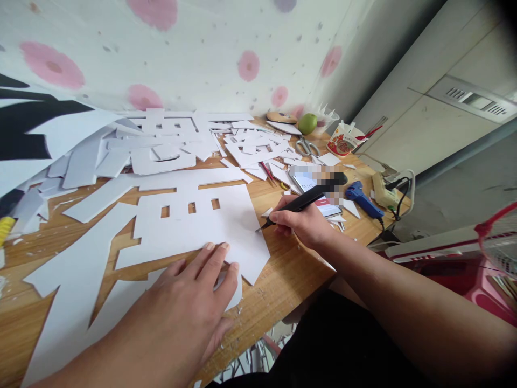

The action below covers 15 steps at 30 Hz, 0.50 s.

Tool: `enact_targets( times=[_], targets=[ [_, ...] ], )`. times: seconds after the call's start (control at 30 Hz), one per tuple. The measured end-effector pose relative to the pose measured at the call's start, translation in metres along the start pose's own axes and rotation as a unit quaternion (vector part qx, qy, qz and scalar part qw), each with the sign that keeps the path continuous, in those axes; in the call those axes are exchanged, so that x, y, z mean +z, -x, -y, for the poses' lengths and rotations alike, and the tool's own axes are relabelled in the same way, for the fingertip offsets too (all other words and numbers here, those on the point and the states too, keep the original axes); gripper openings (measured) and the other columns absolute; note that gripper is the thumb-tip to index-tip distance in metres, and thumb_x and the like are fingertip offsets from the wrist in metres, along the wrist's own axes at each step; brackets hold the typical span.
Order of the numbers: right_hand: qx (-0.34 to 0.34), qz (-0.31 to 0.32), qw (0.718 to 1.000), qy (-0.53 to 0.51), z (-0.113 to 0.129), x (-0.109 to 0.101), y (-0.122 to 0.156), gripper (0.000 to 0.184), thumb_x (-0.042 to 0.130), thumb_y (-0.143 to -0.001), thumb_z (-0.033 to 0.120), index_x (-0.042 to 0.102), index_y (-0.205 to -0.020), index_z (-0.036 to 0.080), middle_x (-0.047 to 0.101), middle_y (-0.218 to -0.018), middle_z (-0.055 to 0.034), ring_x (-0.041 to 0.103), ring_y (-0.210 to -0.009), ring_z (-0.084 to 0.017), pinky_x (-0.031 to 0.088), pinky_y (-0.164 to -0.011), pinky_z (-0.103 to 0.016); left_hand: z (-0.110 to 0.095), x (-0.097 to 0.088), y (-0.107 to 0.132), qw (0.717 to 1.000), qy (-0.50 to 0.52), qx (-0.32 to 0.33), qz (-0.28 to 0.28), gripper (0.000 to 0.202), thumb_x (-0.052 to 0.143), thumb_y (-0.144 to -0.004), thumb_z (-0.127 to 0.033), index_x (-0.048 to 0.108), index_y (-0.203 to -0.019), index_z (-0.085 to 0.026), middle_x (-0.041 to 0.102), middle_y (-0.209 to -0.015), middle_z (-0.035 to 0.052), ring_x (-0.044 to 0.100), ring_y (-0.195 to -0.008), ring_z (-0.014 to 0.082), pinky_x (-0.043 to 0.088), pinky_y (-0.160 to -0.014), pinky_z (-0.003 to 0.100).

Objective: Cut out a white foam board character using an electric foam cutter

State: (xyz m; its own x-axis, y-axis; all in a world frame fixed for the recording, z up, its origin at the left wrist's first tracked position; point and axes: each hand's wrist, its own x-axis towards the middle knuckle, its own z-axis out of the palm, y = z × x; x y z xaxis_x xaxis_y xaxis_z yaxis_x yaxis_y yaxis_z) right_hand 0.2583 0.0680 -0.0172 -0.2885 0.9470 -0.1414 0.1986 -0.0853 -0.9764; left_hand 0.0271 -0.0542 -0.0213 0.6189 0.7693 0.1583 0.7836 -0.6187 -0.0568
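My right hand (pixel 301 218) is closed around a black, pen-shaped craft knife (pixel 301 200). The knife's thin tip touches the right part of a white foam board piece (pixel 202 229), which has three small square openings cut through it. Fingers stretched out, my left hand (pixel 194 296) lies on the lower edge of that piece and holds nothing. Another white cut-out (pixel 86 253) with angled edges is to the left, and its lower part runs beneath my left forearm. The palm side of my left hand is hidden.
White offcuts (pixel 161 156) are heaped along the wall. Scissors (pixel 307 147), a phone (pixel 323 202), a blue glue gun (pixel 363 198), a power strip (pixel 384 189), a green fruit (pixel 307 123) and a paper tub (pixel 343 141) stand at the right of the wooden table (pixel 278 277). Scraps lie on the floor.
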Motion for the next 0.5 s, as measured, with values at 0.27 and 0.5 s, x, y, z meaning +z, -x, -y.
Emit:
enact_targets(
  times=[0.27,0.5],
  targets=[
    [-0.017,-0.067,0.998,0.0,0.0,-0.018,-0.001,0.023,0.081,-0.063,0.031,0.061,-0.064,0.018,0.058,-0.05,0.0027,0.052,-0.043,-0.011,0.04,-0.04,-0.024,0.0,0.001,0.0,1.0,0.018,-0.019,0.013,0.044,0.064,-0.078,-0.029,0.071,-0.12,-0.017,0.064,-0.137,0.0216,0.064,-0.121,0.0412,0.061,-0.088,0.054],
    [-0.034,-0.087,0.989,-0.111,0.004,-0.006,0.006,0.022,0.079,-0.066,0.032,0.061,-0.066,0.019,0.056,-0.048,0.0047,0.052,-0.041,-0.009,0.042,-0.042,-0.023,0.001,-0.005,-0.005,1.0,0.015,-0.006,0.006,0.043,0.072,-0.074,-0.029,0.074,-0.115,-0.015,0.066,-0.131,0.0237,0.066,-0.117,0.0415,0.06,-0.088,0.055]
  ],
)
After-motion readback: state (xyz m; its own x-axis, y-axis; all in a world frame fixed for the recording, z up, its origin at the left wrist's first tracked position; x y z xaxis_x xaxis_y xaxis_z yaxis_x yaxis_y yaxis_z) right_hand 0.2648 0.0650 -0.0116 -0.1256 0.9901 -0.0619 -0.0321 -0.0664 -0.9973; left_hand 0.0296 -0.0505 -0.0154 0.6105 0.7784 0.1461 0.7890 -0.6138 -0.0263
